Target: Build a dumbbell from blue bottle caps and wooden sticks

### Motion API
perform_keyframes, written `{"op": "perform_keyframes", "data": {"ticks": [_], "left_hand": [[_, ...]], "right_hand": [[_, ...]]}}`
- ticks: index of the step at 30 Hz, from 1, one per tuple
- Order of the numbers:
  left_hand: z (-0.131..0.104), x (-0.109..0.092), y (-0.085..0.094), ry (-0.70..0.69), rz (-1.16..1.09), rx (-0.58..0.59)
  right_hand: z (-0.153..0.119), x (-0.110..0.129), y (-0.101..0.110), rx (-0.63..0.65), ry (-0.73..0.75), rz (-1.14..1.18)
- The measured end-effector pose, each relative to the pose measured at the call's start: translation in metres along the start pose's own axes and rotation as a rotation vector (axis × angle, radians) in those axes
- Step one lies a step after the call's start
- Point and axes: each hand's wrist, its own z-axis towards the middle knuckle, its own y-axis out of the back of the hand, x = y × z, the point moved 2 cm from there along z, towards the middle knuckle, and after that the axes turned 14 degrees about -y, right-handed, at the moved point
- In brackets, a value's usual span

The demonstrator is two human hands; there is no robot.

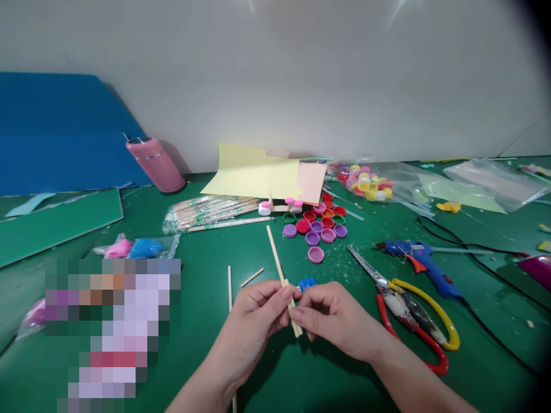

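Note:
My left hand is closed in a pinch on a long wooden chopstick, which points away from me and slightly left. A shorter wooden piece lies alongside its near end. My right hand is closed too, thumb and fingers pressed on the same near ends. Just behind the right fingers sits a small blue piece, partly hidden. Left of my hands, a short cut stick and another long stick lie on the green table; my left wrist covers part of the long one.
Scissors and a blue glue gun with its cord lie to the right. Beyond my hands are loose bottle caps, wrapped chopsticks, yellow paper and a bag of caps. A pink tumbler leans at back left.

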Motion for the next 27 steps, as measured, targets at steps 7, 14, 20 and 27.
{"op": "perform_keyframes", "data": {"ticks": [7,14,20,27], "left_hand": [[0.0012,-0.0010,-0.0006,0.019,-0.017,-0.015],[0.0008,0.0003,-0.0006,0.019,-0.023,-0.029],[0.0004,0.0004,-0.0011,0.014,-0.036,-0.049],[0.0005,0.0000,-0.0025,0.006,-0.037,-0.069]], "right_hand": [[-0.0005,0.0000,-0.0006,0.012,-0.005,0.013],[-0.0008,0.0007,-0.0005,0.008,-0.009,0.012],[0.0002,0.0007,-0.0012,0.012,-0.017,0.040],[0.0011,-0.0006,-0.0019,0.016,-0.018,0.070]]}}
